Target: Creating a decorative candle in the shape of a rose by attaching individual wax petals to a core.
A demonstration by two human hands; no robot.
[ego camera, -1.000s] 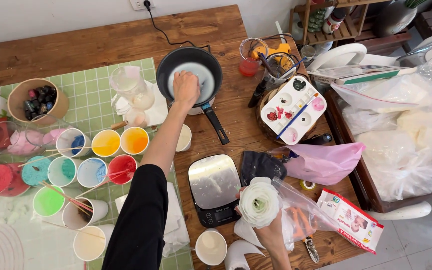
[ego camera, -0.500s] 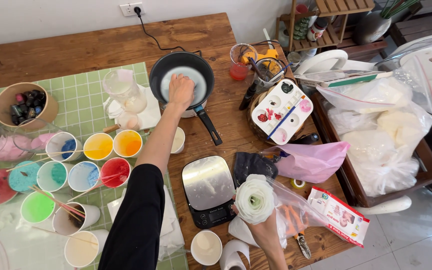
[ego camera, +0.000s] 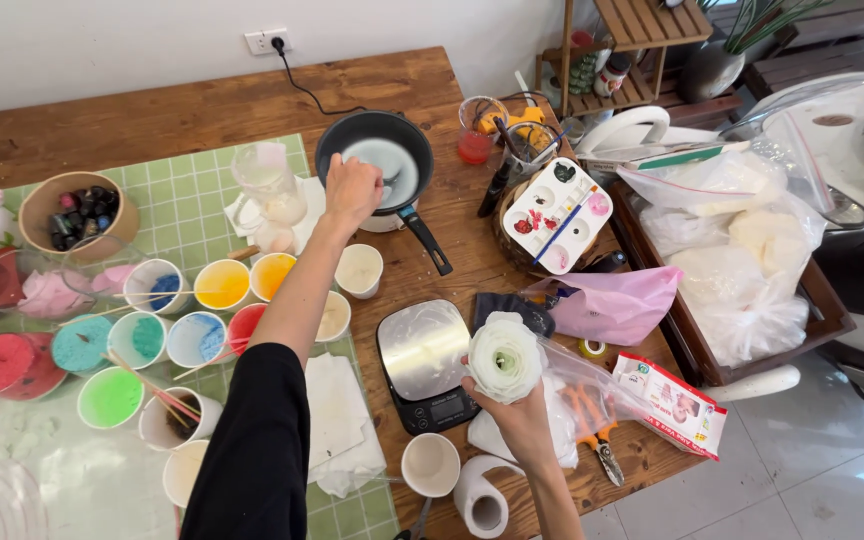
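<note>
matt wooden table (ego camera: 152, 110), glossy black pan (ego camera: 377, 160), brushed metal scale (ego camera: 424, 350), waxy white flower (ego camera: 503, 356)

- A wooden bench (ego camera: 192, 110) fills the view, its planks brown and worn, running right up against the wall.
- The wall (ego camera: 102, 40) behind is plain white, with a white socket (ego camera: 266, 41) low on it and a black cord (ego camera: 302, 85) trailing down onto the wood.
- At upper right stands a wooden shelf rack (ego camera: 642, 40).
- The floor (ego camera: 812, 460) at lower right shows pale tiles, probably glossy, in soft, even light.
</note>
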